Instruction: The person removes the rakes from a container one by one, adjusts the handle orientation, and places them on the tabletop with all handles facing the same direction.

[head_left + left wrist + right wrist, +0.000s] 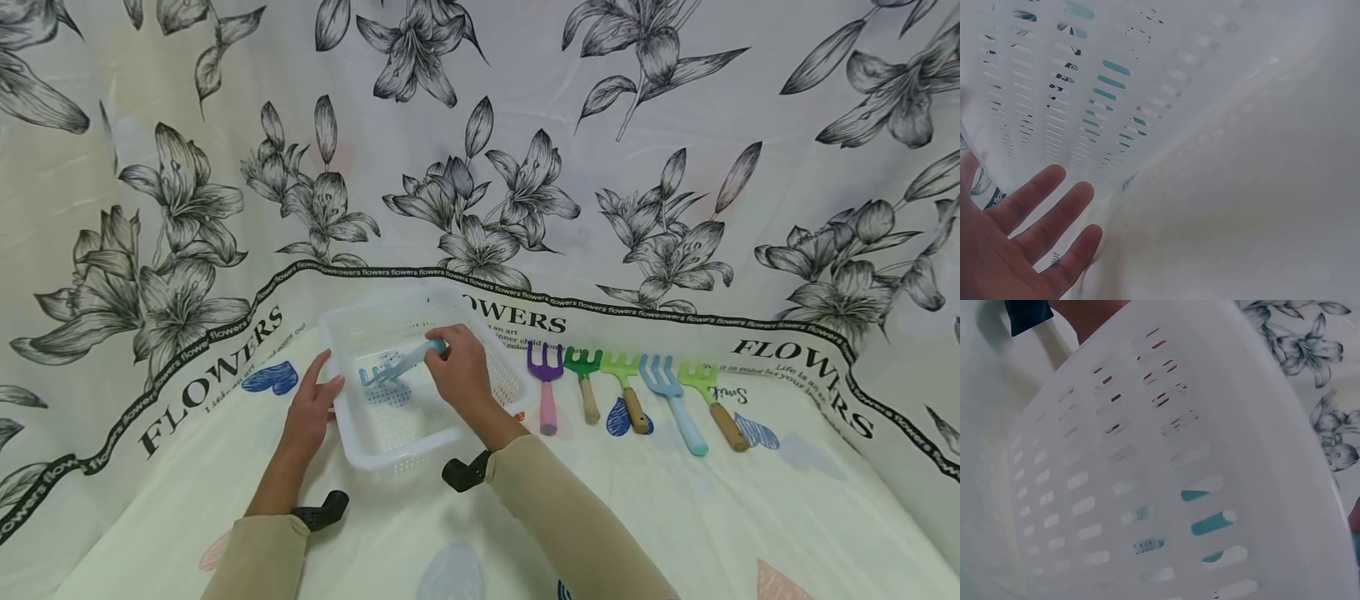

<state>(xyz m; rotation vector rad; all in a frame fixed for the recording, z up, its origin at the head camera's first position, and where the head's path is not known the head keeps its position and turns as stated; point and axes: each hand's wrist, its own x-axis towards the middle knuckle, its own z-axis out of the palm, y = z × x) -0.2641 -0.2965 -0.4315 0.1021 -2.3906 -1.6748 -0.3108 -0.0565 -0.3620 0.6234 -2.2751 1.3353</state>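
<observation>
A white slotted plastic basket (405, 452) stands on the cloth in front of me. My right hand (462, 373) reaches over it and pinches the handle end of a light blue garden hand fork (408, 360). The fork's tines point left, inside the basket; whether they touch its floor I cannot tell. In the right wrist view, blue parts of the fork (1213, 523) show through the slots. At the basket's left rim is my left hand (306, 412), thumb and index by the edge. The left wrist view shows its other fingers (1054, 219) extended beside the slotted wall.
Right of the basket lies a row of garden hand forks: a purple one with a pink handle (548, 408), a dark green one (584, 360), a light green one (621, 364), a blue one (686, 421) and another light green one (699, 379). Flower-printed cloth (517, 108) rises behind.
</observation>
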